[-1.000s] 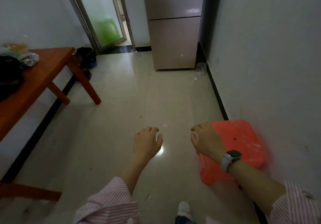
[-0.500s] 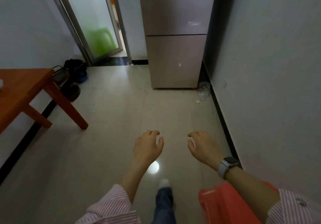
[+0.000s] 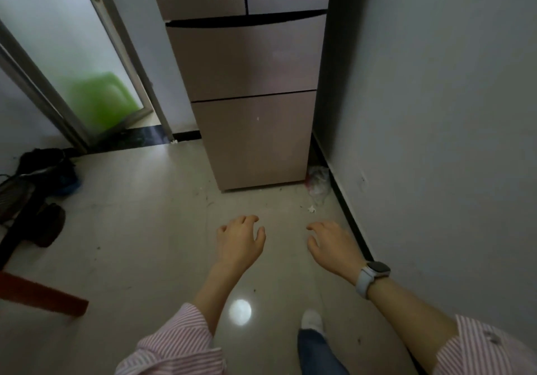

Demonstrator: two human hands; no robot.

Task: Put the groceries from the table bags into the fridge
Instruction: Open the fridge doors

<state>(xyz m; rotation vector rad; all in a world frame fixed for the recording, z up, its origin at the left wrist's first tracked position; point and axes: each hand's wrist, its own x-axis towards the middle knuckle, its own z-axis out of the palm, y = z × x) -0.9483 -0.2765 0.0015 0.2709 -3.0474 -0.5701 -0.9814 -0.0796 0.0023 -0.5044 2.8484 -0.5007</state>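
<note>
The fridge [image 3: 250, 84] stands straight ahead of both hands, against the wall [image 3: 436, 113] on the right, with all its doors shut: a pair of upper doors split by a vertical seam, then two drawer fronts stacked below them. The left hand [image 3: 239, 243] and right hand [image 3: 334, 248] hang out in front over the floor [image 3: 130, 229], palms down, fingers loosely curled and released, grasping nothing; neither touches the fridge, and a strip of bare floor lies between them and its foot. The right hand, with a watch [image 3: 372, 274] at the wrist, sits under the fridge's right edge, while the left sits about under its middle, so the two look roughly equally far from the fridge front. No groceries or bags show anywhere in view; only a corner of the red bench [image 3: 43, 296] shows at the lower left, behind and to the left of the hands. With empty hands facing shut doors, the likely step is opening the fridge, which means reaching forward and up, since the upper doors lie well above the hands. A crumpled plastic scrap [image 3: 318, 181] lies by the fridge's right foot, clear of the path.
</note>
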